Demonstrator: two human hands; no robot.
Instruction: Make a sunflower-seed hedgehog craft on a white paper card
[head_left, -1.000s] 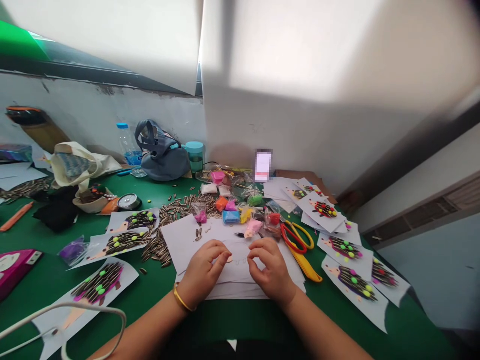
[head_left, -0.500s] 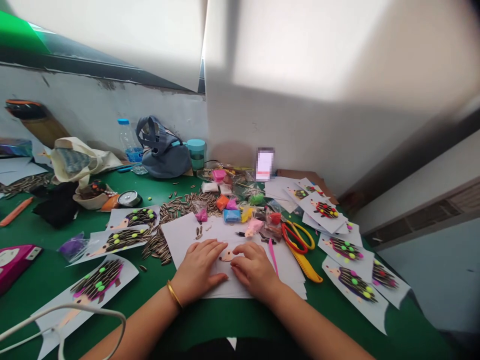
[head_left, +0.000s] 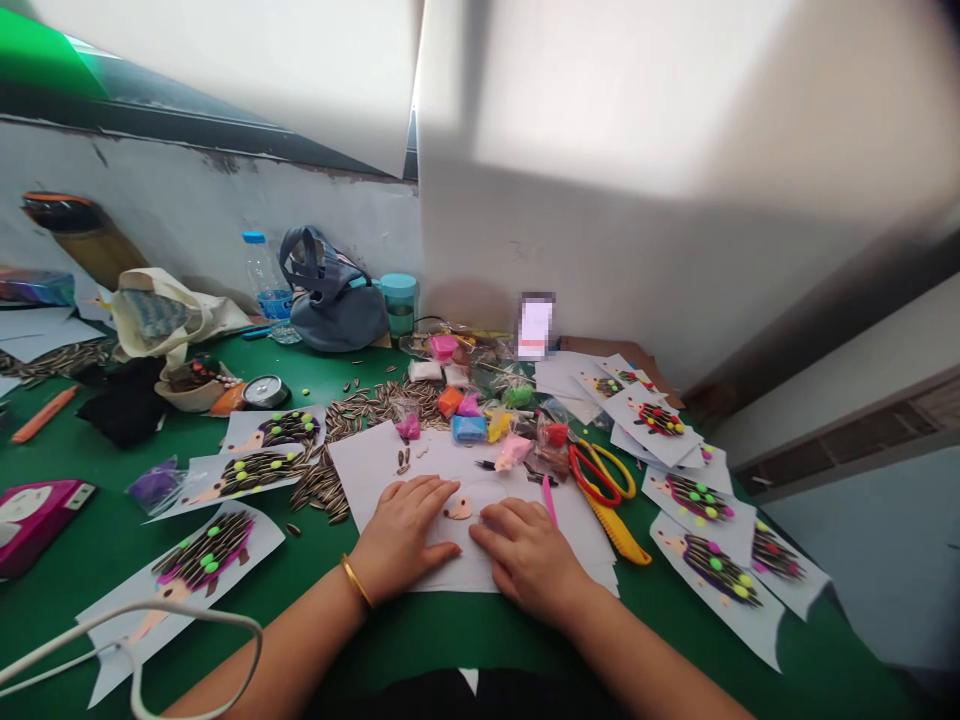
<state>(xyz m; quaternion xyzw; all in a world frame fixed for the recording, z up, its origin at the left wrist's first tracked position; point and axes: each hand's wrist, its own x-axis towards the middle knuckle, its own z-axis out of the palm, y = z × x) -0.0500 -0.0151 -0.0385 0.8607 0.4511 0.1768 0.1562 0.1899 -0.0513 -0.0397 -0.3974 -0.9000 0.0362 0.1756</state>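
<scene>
White paper (head_left: 439,578) lies in front of me, bearing a small peach clay hedgehog face (head_left: 460,507) with a dark eye and nose. My left hand (head_left: 409,530) rests flat on the paper left of the face, fingers stretched out and thumb apart. To the right of the face, my right hand (head_left: 529,560) lies on the paper with its fingers slightly bent and nothing visible in them. A pink clay tool (head_left: 550,498) lies just beyond my right hand. Bags of coloured clay, such as a pink one (head_left: 514,452), sit at the paper's far edge.
Sunflower seeds (head_left: 322,490) are heaped left of the paper. Red-handled scissors (head_left: 596,475) and a yellow cutter (head_left: 622,535) lie at the right. Finished hedgehog cards (head_left: 712,580) are spread on both sides. A white cable (head_left: 187,612) loops at the front left.
My right hand has drawn slightly back and right from the clay face, its fingers lowering onto the paper. The face shows more fully. My left hand stays beside it.
</scene>
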